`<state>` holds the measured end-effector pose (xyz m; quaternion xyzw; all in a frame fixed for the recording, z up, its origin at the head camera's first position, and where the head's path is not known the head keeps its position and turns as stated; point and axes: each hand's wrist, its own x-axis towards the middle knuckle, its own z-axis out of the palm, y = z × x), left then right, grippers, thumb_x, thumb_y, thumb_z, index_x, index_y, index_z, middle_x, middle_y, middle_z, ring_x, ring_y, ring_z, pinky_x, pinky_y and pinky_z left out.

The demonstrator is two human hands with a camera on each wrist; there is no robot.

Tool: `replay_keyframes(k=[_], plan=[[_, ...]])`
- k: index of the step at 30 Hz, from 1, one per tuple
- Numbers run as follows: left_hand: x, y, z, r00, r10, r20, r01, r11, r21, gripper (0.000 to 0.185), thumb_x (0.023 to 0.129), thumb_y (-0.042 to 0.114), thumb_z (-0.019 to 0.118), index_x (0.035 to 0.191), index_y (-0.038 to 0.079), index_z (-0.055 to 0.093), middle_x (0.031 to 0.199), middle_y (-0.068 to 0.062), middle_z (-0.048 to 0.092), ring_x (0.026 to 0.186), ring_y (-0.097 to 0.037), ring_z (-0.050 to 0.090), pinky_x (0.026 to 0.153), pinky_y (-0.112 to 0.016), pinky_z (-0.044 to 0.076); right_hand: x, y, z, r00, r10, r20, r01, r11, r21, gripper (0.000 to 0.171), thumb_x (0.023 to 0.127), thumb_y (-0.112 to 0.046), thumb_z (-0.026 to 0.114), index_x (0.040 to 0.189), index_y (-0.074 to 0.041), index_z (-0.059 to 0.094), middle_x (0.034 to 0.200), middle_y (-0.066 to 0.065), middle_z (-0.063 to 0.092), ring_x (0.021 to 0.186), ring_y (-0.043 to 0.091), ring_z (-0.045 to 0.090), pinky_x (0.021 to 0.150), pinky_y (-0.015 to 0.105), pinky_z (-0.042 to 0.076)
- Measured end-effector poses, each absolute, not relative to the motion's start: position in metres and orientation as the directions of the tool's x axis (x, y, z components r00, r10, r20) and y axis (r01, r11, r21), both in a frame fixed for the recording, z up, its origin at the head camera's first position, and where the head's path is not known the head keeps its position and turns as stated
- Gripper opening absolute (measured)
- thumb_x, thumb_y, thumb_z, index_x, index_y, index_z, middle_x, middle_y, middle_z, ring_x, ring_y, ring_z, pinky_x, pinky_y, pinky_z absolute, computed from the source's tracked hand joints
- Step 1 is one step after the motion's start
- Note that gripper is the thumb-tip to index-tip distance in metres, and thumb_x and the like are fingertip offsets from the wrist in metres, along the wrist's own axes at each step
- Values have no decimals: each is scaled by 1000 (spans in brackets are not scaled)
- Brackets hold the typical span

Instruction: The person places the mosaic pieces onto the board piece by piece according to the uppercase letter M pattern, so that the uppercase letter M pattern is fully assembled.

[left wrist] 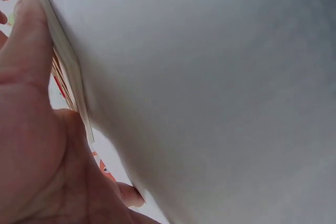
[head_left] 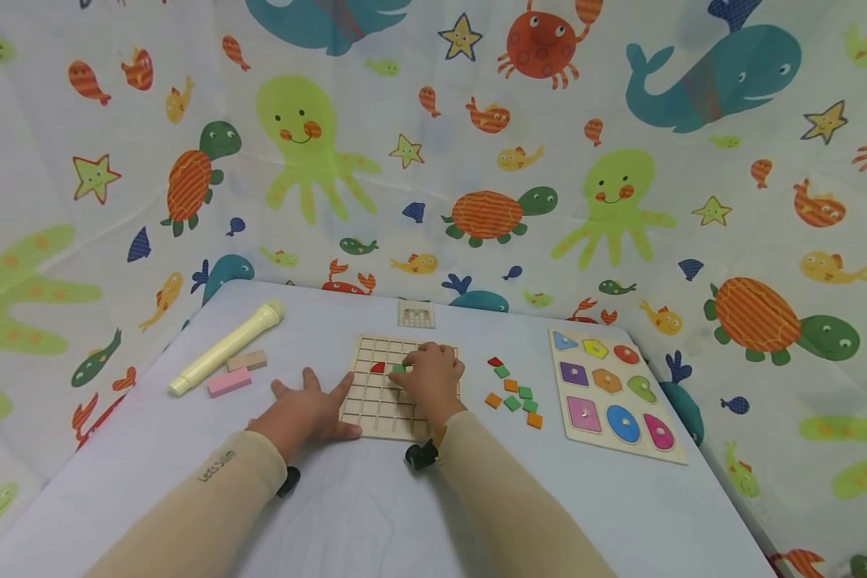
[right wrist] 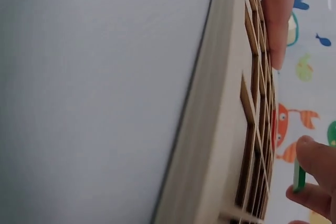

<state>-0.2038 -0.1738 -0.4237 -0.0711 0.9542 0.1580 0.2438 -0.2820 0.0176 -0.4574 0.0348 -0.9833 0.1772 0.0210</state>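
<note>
On the pale tabletop [head_left: 376, 498], near its middle, lies a wooden grid board [head_left: 383, 401], and both of the person's hands are at it. The left hand [head_left: 305, 409] lies flat on the table against the board's left edge, fingers straight and spread, the thumb reaching up along the frame; the left wrist view shows the thumb [left wrist: 26, 45] pressed to the board's side. The right hand [head_left: 432, 377] rests over the upper right part of the grid, fingers curled down, and the right wrist view shows two fingertips pinching a small green tile [right wrist: 298, 176] just above the cells. A red piece [head_left: 378, 368] already sits in a cell in the upper left part of the grid, with a bit of green showing beside the right hand's fingers. Loose red, green and orange tiles [head_left: 514, 393] lie just right of the board, and farther right sits a shape puzzle board [head_left: 614, 393]. Well to the left lie a cream cylinder [head_left: 225, 347], a wooden block [head_left: 247, 360] and a pink block [head_left: 228, 382]. A small card [head_left: 415, 314] lies beyond the grid board.
</note>
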Motion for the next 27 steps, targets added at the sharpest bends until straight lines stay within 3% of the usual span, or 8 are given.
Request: replay_keyframes(k=[15,23,27], plan=[[-207,-175,-428,-877,-56,-477,-191,952,240,114,80,73,79,170,41,16,172,-37,-4,147,-79,-4,95,-98,24,-297,4,-458,-996,-72,55,-86,944,-317,36,90,-56,81,103,-22,83,118,3,63,126,31,46,107,57,36],[-204,-176,-425,-875,-55,-480,-203,943,262,114,81,72,79,170,41,16,173,-35,-5,149,-78,-7,97,-98,21,-302,1,-459,-993,-103,59,-114,961,-251,34,89,-55,83,100,-24,83,119,2,64,135,34,44,111,61,35],[-203,-176,-425,-875,-56,-481,-203,945,258,112,82,72,79,170,41,16,174,-35,-5,149,-77,-7,97,-98,21,-302,0,-456,-992,-115,46,-123,967,-223,35,88,-57,83,102,-25,82,116,1,65,132,32,46,110,60,37]])
